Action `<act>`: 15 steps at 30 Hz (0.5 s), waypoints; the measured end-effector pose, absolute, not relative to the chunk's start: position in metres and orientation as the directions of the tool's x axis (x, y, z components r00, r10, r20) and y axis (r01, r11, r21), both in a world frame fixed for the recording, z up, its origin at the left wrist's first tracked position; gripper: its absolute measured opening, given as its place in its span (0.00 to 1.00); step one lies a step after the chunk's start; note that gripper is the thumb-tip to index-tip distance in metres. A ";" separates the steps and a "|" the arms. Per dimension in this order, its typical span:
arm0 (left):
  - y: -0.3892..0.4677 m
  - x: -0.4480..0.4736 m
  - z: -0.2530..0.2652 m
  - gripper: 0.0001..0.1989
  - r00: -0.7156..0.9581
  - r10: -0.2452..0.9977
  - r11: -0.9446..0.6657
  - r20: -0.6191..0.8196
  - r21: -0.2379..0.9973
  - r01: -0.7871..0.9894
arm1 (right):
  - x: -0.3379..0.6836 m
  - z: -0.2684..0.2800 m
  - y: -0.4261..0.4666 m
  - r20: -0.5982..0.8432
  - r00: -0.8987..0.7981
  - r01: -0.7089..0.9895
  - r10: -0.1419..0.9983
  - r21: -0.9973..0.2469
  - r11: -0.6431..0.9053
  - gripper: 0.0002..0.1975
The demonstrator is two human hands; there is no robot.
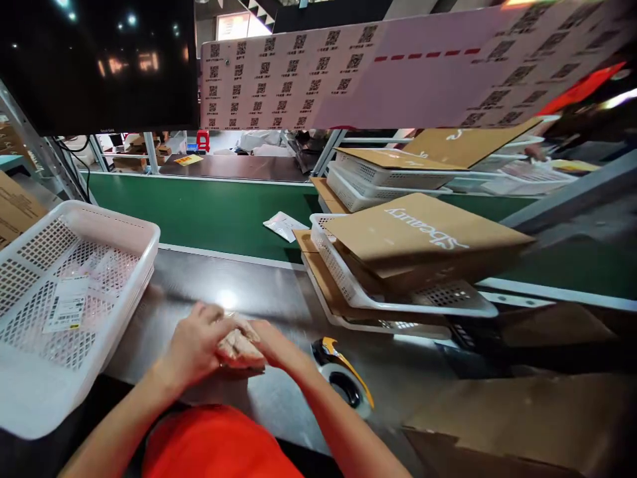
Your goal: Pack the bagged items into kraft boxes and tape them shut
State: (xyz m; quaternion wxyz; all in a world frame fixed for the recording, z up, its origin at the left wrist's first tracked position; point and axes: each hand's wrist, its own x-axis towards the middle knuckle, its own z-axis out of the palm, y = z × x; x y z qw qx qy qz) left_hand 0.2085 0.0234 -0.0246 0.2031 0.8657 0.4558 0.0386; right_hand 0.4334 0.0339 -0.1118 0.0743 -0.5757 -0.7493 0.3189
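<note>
My left hand (pixel 199 342) is closed around the left side of a small wrapped packet (pixel 241 350), pale and crinkled, just over the metal bench. From the other side my right hand (pixel 273 344) grips the same packet, its fingertips mostly hidden behind it. What the wrapping contains cannot be seen. A tape dispenser (pixel 343 378) with a yellow frame and a wide roll lies on the bench, close to my right forearm.
At left stands a white perforated basket (pixel 144 232) holding clear bags and a barcode label (pixel 67 304). Stacked white trays with a brown carton (pixel 428 232) occupy the right. Behind the bench runs a green conveyor belt (pixel 213 212) carrying a white packet (pixel 286 226). A monitor (pixel 99 66) hangs above.
</note>
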 end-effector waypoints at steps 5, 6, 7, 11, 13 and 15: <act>0.088 0.252 -0.121 0.35 0.676 0.532 -0.547 -0.510 0.403 0.734 | 0.475 -0.096 0.008 -0.265 -0.165 0.896 0.950 -0.442 0.032 0.26; 0.093 0.253 -0.129 0.42 0.685 0.471 -0.553 -0.556 0.419 0.720 | 0.477 -0.097 0.003 -0.274 -0.172 0.894 0.946 -0.447 0.033 0.27; 0.096 0.252 -0.134 0.49 0.695 0.428 -0.555 -0.578 0.439 0.707 | 0.478 -0.098 -0.001 -0.281 -0.194 0.883 0.940 -0.467 0.043 0.27; 0.091 0.248 -0.134 0.51 0.697 0.516 -0.571 -0.498 0.407 0.713 | 0.464 -0.106 -0.010 -0.234 -0.312 0.801 0.921 -0.586 0.123 0.26; 0.084 0.246 -0.137 0.37 0.660 0.594 -0.563 -0.459 0.349 0.749 | 0.455 -0.116 -0.007 -0.206 -0.373 0.760 0.904 -0.627 0.171 0.25; 0.077 0.241 -0.149 0.28 0.617 0.605 -0.540 -0.503 0.310 0.782 | 0.444 -0.132 0.004 -0.200 -0.415 0.739 0.888 -0.643 0.200 0.25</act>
